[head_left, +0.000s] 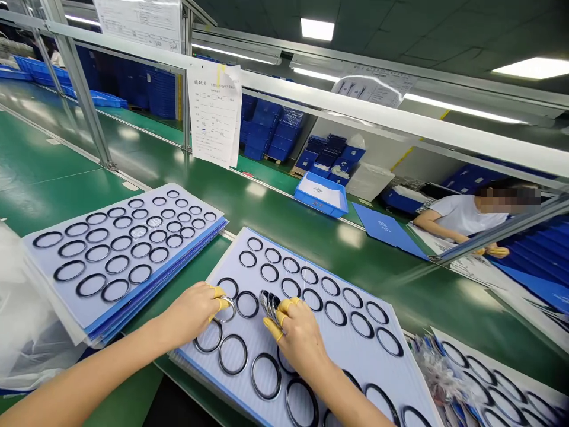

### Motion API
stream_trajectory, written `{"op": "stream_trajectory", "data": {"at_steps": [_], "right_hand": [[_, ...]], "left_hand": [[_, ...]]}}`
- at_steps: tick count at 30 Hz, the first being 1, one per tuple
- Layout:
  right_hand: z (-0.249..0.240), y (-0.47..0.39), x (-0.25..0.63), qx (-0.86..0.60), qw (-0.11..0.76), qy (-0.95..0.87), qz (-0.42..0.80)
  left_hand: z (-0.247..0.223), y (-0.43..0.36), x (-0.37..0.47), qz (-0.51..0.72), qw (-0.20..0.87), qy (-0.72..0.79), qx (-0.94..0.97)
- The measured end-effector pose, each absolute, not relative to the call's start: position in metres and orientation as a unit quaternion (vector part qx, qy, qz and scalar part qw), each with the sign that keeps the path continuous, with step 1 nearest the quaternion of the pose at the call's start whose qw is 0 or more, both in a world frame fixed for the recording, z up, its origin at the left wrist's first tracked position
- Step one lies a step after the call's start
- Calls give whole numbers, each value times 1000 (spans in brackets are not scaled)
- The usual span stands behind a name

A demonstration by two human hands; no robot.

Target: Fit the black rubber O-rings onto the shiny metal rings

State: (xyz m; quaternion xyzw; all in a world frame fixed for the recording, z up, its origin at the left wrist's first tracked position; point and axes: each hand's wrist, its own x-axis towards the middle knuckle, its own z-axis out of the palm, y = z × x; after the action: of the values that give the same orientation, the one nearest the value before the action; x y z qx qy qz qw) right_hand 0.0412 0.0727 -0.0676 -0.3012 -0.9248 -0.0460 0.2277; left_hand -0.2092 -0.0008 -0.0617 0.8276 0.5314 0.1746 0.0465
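My left hand, with yellow finger cots on its fingertips, pinches a shiny ring just above the near sheet. In my right hand, also wearing yellow finger cots, is a small bunch of rings held on edge. Both hands are over a pale sheet on a stack, where black-rimmed rings lie flat in rows. A gap without rings runs across the sheet's middle, right of my right hand. My right hand and forearm hide some of the rings there.
Another stack topped with a ring-covered sheet stands at the left, beside a clear plastic bag. More rings lie at the lower right. A blue tray sits across the green bench. Another person works at the far right.
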Motion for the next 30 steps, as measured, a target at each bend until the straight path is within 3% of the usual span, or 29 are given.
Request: {"op": "stream_trajectory", "data": {"at_steps": [7, 16, 22, 30], "right_hand": [[-71, 58, 46, -289, 159, -939, -92], [-69, 64, 54, -295, 117, -948, -12], [-62, 60, 66, -320, 145, -925, 146], [-51, 77, 86, -443, 286, -712, 464]], "left_hand": [[-56, 12, -202, 139, 31, 550, 823], [-45, 13, -187, 134, 45, 547, 825], [-43, 11, -178, 157, 80, 547, 819], [-37, 32, -194, 204, 203, 542, 790]]}}
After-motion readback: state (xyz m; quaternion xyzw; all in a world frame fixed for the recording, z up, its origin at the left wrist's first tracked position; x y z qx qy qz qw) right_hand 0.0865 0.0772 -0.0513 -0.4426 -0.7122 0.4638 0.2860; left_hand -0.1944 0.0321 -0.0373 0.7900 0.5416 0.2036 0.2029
